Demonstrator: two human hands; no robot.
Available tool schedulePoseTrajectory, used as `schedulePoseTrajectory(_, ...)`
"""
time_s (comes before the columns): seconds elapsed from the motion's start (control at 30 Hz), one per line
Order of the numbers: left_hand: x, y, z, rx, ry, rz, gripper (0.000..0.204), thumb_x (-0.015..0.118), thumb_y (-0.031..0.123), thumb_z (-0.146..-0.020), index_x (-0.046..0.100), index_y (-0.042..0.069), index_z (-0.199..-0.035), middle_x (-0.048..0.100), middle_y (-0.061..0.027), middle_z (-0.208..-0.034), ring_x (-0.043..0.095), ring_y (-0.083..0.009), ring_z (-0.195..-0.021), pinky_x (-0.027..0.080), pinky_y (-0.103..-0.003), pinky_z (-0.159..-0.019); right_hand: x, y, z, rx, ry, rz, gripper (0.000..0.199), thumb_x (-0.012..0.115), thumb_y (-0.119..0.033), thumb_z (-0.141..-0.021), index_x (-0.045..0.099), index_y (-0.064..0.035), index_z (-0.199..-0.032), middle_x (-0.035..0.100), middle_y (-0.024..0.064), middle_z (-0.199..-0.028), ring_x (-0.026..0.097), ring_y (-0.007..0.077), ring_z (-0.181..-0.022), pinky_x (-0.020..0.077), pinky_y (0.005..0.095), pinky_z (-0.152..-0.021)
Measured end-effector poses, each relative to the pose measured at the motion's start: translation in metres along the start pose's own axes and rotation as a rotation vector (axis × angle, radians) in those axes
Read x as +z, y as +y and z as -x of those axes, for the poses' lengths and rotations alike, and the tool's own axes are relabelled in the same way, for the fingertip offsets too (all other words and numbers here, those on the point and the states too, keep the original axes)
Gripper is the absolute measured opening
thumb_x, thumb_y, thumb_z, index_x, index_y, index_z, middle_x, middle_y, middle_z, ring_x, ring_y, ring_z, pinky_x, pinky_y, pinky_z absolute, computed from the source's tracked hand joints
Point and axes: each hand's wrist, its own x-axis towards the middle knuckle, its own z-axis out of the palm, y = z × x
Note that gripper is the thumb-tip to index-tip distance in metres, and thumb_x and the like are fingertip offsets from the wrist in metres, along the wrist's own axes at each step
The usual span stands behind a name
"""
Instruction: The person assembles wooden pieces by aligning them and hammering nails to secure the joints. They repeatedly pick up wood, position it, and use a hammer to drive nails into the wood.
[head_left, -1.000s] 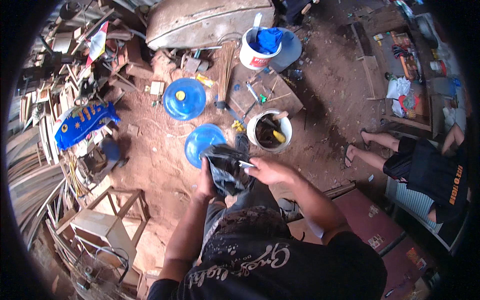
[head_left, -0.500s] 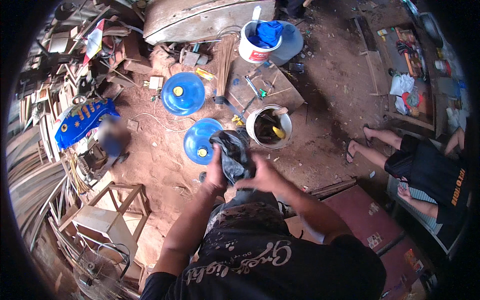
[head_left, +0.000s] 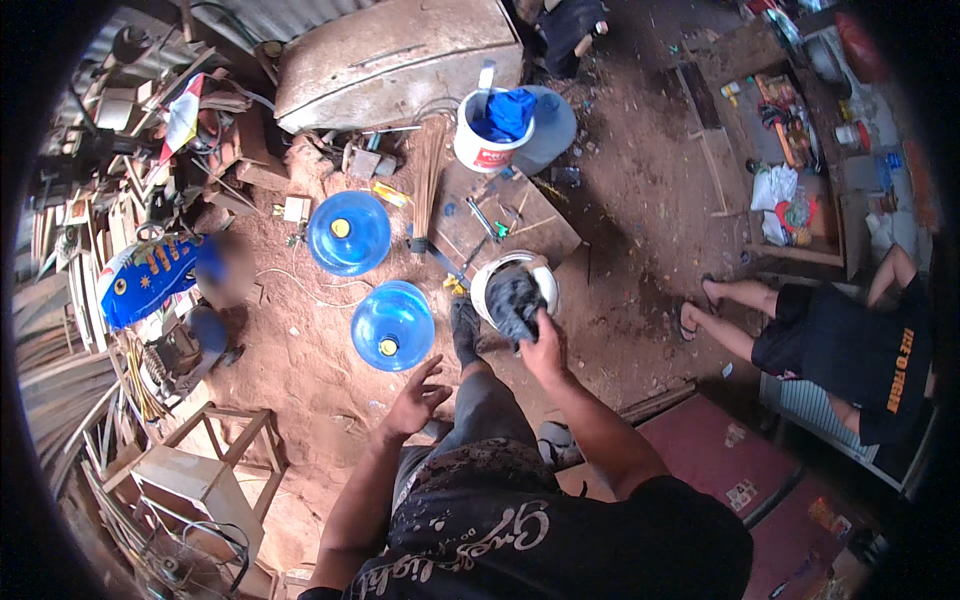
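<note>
My right hand (head_left: 543,352) grips a crumpled black bundle (head_left: 514,302), plastic or cloth, I cannot tell which. It is over the mouth of a white bucket (head_left: 553,288), hiding most of what is inside. Whether the bundle touches the bucket's contents cannot be made out. My left hand (head_left: 415,398) is empty, its fingers apart, in the air just below a blue water jug (head_left: 392,325) with a yellow cap. A second blue jug (head_left: 349,233) stands farther off.
Beyond the bucket sits a wooden board (head_left: 540,215) with tools. A stick broom (head_left: 430,185) lies beside it. Another white bucket (head_left: 468,140) holds blue cloth. Scrap wood is piled at left, near a wooden stool (head_left: 235,450) and a child. A person (head_left: 840,350) sits at right.
Both hands held the black bundle between them. Now my left hand has let go and moved down-left, while my right hand has carried the bundle right, over the white bucket.
</note>
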Motion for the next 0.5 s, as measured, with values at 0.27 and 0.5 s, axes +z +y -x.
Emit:
schedulePoseTrajectory(0.27, -0.058, -0.12, 0.096, -0.209, 0.335, -0.003, 0.073, 0.078, 0.037, -0.096, 0.048, 0.008, -0.155, 0.06, -0.0203, -0.14, 0.065, -0.0273, -0.12, 0.054, -0.04, -0.095, 0.007, 0.009, -0.077, 0.148, -0.47, 0.38, 0.134, 0.092, -0.069, -0.059, 0.036, 0.0052, -0.155, 0.052, 0.0295, -0.151, 0.054, 0.0405, -0.139, 0.0441, 0.0468, -0.115)
schedulePoseTrajectory(0.5, -0.043, -0.2, 0.218, -0.087, 0.612, 0.39, 0.082, 0.084, 0.04, -0.09, 0.046, 0.012, -0.157, 0.057, -0.0232, -0.148, 0.06, -0.0314, -0.13, 0.052, -0.044, -0.107, -0.063, -0.007, -0.08, -0.026, -0.589, -0.008, 0.072, 0.095, -0.032, -0.074, 0.068, 0.0027, -0.131, 0.073, 0.0101, -0.124, 0.066, 0.0217, -0.114, 0.0485, 0.038, -0.107)
